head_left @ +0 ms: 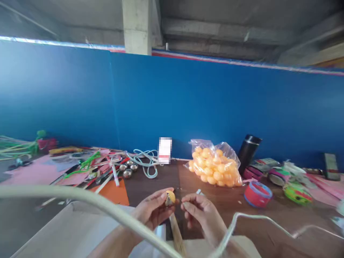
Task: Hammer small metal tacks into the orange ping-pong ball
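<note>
My left hand (152, 209) is closed round a small orange ball (170, 197) held just above the brown table (228, 211). A small dark metal piece sits on the ball's left side. My right hand (200, 213) is next to it, fingers pinched, with a thin silvery object (198, 192) sticking out above the knuckles. A wooden stick (176, 233) runs from under the ball toward me. A clear plastic bag full of orange balls (215, 165) lies behind my hands.
A black flask (248, 152), a red tape roll (257, 194), a green roll (297, 192) and craft scraps lie to the right. Left are metal bells (128, 169), a pale cord (146, 161), sticks, pens and pink and orange paper. A blue wall stands behind. A pale cable (80, 199) crosses close to the camera.
</note>
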Available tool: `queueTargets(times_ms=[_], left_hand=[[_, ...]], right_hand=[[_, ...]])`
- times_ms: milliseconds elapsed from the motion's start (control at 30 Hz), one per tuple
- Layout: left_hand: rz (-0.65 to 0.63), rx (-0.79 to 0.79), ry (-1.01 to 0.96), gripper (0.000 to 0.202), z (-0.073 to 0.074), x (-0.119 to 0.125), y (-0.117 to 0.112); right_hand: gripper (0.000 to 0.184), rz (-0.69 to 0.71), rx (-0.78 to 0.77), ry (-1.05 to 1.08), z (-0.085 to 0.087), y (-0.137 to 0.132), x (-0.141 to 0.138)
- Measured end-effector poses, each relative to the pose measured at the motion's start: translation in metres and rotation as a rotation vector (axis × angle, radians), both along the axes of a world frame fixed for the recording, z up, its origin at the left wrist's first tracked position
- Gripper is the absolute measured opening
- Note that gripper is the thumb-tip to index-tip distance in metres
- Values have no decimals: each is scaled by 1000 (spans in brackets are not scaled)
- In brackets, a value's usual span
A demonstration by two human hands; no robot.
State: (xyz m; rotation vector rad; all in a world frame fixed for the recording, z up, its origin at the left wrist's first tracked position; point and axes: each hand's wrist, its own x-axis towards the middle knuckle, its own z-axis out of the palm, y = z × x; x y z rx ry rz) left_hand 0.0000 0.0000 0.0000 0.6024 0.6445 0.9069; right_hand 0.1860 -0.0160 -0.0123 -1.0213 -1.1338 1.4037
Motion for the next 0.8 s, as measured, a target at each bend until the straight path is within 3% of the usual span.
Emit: queueTargets(times_ms=[300, 800], left_hand=[[-59, 57, 45, 35, 3, 1, -2], [-143, 129, 107, 23, 3, 5, -5]], right_hand=[[26, 5, -9, -27, 8, -7, -7], [25, 20, -2, -77, 0, -5, -8]])
